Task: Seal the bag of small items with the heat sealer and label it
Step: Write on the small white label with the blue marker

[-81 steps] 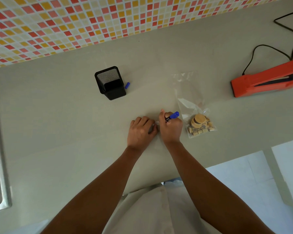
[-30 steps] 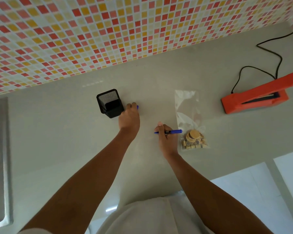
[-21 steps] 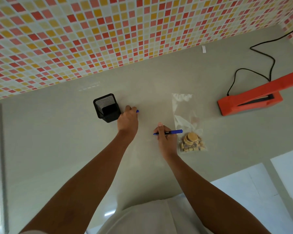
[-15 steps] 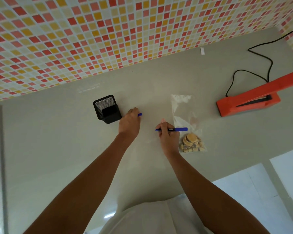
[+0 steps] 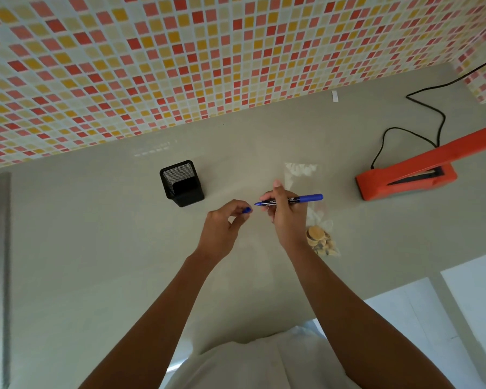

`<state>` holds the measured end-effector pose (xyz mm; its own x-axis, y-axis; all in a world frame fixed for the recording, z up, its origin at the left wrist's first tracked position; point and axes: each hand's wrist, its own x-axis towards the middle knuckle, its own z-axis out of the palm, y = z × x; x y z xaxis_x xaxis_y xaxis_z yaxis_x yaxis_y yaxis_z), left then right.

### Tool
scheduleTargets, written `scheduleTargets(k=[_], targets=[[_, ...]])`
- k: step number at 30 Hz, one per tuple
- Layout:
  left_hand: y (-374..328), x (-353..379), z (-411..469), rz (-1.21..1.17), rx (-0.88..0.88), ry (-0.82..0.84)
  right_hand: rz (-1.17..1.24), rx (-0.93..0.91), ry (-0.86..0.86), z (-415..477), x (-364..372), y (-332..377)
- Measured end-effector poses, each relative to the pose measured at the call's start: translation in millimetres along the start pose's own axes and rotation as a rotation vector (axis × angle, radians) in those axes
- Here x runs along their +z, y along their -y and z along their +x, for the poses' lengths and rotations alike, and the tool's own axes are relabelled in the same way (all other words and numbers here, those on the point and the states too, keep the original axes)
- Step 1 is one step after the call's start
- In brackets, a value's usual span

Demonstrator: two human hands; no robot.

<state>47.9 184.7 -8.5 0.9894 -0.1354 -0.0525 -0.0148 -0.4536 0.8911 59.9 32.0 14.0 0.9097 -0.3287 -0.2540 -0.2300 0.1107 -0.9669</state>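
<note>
Both hands now meet: left hand [image 5: 222, 228] pinches the fetched cap [image 5: 246, 210], right hand [image 5: 285, 211] grips the marker [image 5: 289, 200], so recapping looks imminent.

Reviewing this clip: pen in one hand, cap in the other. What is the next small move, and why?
Probably bring the two together and push the cap onto the pen. The left hand pinches the blue cap just short of the bare tip, which points at it, while the right hand holds the pen level above the counter. The bag lies beside the right hand, untouched.
</note>
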Motion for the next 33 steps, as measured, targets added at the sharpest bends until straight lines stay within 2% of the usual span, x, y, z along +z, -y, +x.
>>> scheduleTargets(k=[5, 18, 28, 33], targets=[[-8.1, -6.5, -3.9, 0.017, -0.005, -0.032, -0.021, -0.049, 0.057, -3.9, 5.8, 5.5], [-26.0, -18.1, -3.3, 0.054, 0.066, -0.027, -0.113, -0.108, 0.079, -4.2, 20.2, 8.4], [-30.2, -25.9, -4.3, -0.041, 0.069, -0.023, -0.098, 0.022, 0.016, -11.2, 39.5, 18.0], [-27.0, -30.5, -1.6, -0.054, 0.105, -0.050, -0.073, 0.025, -0.027, -13.3, 49.6, 25.5]])
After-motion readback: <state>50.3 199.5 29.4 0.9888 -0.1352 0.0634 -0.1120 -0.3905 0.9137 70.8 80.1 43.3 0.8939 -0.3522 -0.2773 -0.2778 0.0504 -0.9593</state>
